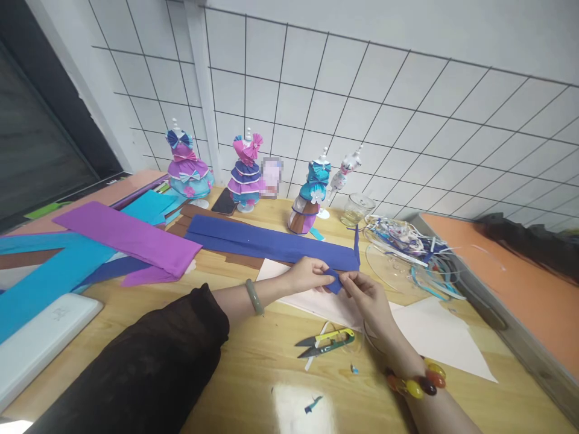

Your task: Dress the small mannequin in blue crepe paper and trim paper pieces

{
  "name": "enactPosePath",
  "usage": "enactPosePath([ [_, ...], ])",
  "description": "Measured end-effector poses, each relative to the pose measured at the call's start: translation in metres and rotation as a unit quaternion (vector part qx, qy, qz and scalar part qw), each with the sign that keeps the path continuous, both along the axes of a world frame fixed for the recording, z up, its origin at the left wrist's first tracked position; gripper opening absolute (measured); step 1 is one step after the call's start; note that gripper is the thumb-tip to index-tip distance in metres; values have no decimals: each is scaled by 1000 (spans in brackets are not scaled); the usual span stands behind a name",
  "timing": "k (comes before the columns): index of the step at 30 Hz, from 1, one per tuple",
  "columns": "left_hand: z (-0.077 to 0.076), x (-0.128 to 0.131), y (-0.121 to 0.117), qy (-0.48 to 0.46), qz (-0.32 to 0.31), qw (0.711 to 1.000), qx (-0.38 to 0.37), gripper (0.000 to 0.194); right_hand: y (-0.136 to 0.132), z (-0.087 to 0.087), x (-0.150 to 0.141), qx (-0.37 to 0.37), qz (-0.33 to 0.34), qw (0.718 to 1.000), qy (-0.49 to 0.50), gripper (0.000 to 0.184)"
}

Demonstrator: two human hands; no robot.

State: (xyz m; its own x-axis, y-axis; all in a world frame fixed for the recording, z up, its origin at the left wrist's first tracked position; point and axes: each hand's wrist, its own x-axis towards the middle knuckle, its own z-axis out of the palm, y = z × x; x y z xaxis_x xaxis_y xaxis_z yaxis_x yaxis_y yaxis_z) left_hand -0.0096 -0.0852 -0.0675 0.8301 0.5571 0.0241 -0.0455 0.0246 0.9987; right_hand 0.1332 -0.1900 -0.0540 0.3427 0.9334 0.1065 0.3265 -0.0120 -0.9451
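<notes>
Between my two hands is a small piece of dark blue fabric [334, 282]. My left hand [308, 275] pinches its left side, with the thumb on top. My right hand [365, 295] grips the right edge between thumb and fingers. Behind them lies a long folded strip of dark blue fabric [271, 243] with a narrow tail at its right end. Below my hands, pale pink sheets [325, 310] spread on the table. Thread snips [325, 342] with yellow and green handles rest in front, blades pointing left.
Small dress forms in ruffled dresses [246, 172] stand along the tiled wall, near a phone [224, 201]. Purple fabric [131, 238] and turquoise strips [58, 277] lie at left beside a white device [49, 343]. A glass jar [357, 208] and tangled ribbon scraps [407, 238] sit at right.
</notes>
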Motion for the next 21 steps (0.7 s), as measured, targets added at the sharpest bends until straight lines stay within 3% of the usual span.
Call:
enactPosePath([
  [12,5,0,-6,17,-6,999,-42,24,2,-1,0,-6,5,999,-31,33],
  [17,2,3,-3,39,2,997,-71,29,-1,7,2,13,17,998,-57,34],
  [21,-1,5,0,16,26,992,-120,29,-11,21,4,-45,128,979,-151,31],
])
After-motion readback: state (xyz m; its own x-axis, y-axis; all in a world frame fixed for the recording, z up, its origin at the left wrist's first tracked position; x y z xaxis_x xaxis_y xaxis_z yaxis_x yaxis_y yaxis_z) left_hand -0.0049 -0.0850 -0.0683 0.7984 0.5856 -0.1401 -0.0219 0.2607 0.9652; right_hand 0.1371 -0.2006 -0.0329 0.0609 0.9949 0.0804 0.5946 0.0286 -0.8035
